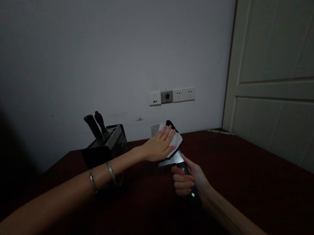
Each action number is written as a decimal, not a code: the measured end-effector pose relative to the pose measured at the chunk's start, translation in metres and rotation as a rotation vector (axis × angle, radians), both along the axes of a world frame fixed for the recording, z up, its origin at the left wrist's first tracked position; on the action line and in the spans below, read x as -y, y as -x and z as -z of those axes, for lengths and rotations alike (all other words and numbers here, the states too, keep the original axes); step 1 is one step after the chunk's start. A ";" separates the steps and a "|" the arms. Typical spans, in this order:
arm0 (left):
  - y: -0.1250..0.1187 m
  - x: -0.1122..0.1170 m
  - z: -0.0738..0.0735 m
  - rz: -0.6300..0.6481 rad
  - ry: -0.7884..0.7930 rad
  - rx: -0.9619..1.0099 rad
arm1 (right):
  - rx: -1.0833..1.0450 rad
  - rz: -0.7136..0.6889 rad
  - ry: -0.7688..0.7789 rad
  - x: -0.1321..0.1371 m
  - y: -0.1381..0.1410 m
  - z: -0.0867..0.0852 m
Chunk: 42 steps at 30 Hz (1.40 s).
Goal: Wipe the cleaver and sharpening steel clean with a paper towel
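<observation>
My right hand (187, 178) is closed round the black handle of a cleaver (170, 161), whose wide blade points away from me over the dark red table (252, 174). My left hand (159, 144) lies flat, fingers stretched out, pressing a white cloth (177, 141) onto the blade. The cloth covers most of the blade; only a grey strip near the handle shows. Two thin bracelets sit on my left forearm.
A black knife block (106, 146) with two dark knife handles sticking up stands on the table just left of my left arm. A pale wall with sockets (173, 95) rises behind the table. A cream door (284, 79) stands at the right.
</observation>
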<state>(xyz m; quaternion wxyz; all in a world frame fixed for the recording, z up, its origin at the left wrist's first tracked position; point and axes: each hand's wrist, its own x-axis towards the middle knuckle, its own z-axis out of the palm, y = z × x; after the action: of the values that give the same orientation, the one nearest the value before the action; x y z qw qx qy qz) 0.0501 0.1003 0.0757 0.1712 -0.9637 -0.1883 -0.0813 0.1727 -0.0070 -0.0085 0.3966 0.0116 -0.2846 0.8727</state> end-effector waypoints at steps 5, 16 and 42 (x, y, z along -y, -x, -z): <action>-0.002 -0.010 -0.002 -0.052 0.059 -0.050 | -0.014 -0.032 0.002 0.001 0.002 0.001; -0.003 -0.063 -0.033 -0.282 0.340 0.295 | 0.028 -0.030 0.016 -0.001 0.010 0.007; 0.020 0.006 0.060 -0.662 0.307 0.478 | 0.135 0.285 0.087 -0.005 -0.021 -0.016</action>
<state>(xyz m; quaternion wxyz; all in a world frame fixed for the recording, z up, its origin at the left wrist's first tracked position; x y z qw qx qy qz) 0.0301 0.0945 0.0158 -0.0055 -0.8196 -0.5315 -0.2139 0.1934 -0.0015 0.0076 0.4966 -0.1047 -0.2714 0.8178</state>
